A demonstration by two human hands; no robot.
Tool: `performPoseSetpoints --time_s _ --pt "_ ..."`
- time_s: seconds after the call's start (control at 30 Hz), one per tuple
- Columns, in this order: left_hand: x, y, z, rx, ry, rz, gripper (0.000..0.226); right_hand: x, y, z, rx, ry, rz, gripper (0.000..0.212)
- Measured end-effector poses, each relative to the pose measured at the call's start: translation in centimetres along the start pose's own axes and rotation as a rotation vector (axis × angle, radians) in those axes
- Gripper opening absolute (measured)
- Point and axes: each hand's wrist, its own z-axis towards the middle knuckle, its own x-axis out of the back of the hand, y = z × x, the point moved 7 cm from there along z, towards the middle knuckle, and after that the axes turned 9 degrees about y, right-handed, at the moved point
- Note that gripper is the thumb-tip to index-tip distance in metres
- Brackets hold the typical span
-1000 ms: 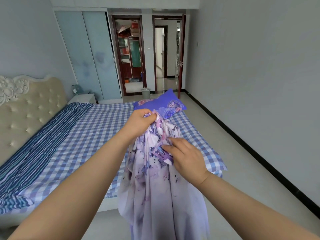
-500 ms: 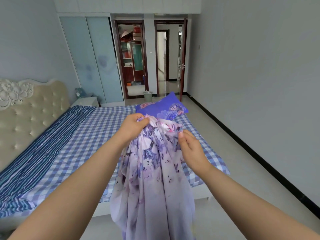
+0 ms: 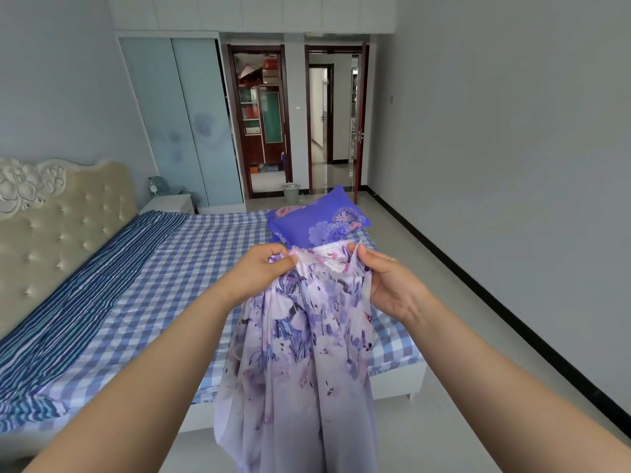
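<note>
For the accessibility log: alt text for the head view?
A person's left hand and right hand hold a purple floral cloth up by its top edge; it hangs down in front of a blue-checked bed with a purple pillow on it.

The bed point(image 3: 170, 268) before me wore a blue-and-white checked sheet, with a striped blanket point(image 3: 85, 285) lying along its headboard side. Its tufted cream headboard point(image 3: 51, 227) was topped with carved white flowers. At the bed's far corner stood a white nightstand point(image 3: 167, 203), and behind that a wardrobe point(image 3: 184, 131) with 2 pale blue sliding doors. Past the bed's far edge I saw 2 dark-framed doorways point(image 3: 261, 121) and a small grey bin point(image 3: 291, 193). Right of the bed ran a pale glossy floor point(image 3: 426, 268), a black skirting point(image 3: 478, 285) and a bare grey wall point(image 3: 512, 148).
</note>
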Motion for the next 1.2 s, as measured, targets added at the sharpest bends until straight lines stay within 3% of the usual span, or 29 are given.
performPoseSetpoints --time_s 0.13,0.23,0.3,0.43,0.5,0.6,0.67,0.77,0.87,0.93,1.1,1.2 --pt "-0.3 -0.1 -0.3 -0.007 -0.029 0.050 0.026 1.2 -1.8 0.8 0.047 0.075 -0.004 0.019" --pt "0.2 -0.8 0.0 0.002 0.017 0.094 0.027 3.3 -3.9 2.3 0.117 0.189 -0.059 0.025" --pt "1.3 -2.2 0.4 0.058 0.113 0.122 0.028 4.9 -5.7 3.2 0.180 0.275 -0.098 0.026" --pt "4.8 -6.2 0.8 0.269 0.443 0.183 0.029 7.1 -9.1 3.4 0.305 0.396 -0.132 0.006" --pt "6.4 -7.3 0.7 0.322 0.537 0.279 0.028 8.2 -10.8 3.5 0.392 0.476 -0.203 0.010" --pt "8.0 -9.1 0.3 0.378 0.544 0.365 0.032 9.7 -13.4 3.5 0.491 0.577 -0.236 0.012" --pt "8.6 -10.2 0.1 0.408 0.503 0.416 0.047 10.5 -14.7 3.7 0.525 0.605 -0.219 0.011" --pt "8.0 -10.9 0.3 0.405 0.410 0.462 0.060 11.3 -15.6 4.3 0.546 0.649 -0.262 0.010" --pt "7.0 -11.0 0.4 0.381 0.334 0.427 0.057 11.6 -15.7 4.8 0.563 0.706 -0.307 0.033" --pt "6.8 -11.0 0.2 0.357 0.341 0.374 0.059 12.0 -15.9 4.8 0.543 0.738 -0.347 0.036" --pt "8.3 -11.3 -0.5 0.319 0.469 0.232 0.051 15.2 -16.7 5.5 0.403 0.747 -0.482 0.026" --pt "11.0 -12.4 -1.4 0.370 0.626 0.193 0.062 17.5 -17.4 4.7 0.336 0.736 -0.519 0.029"
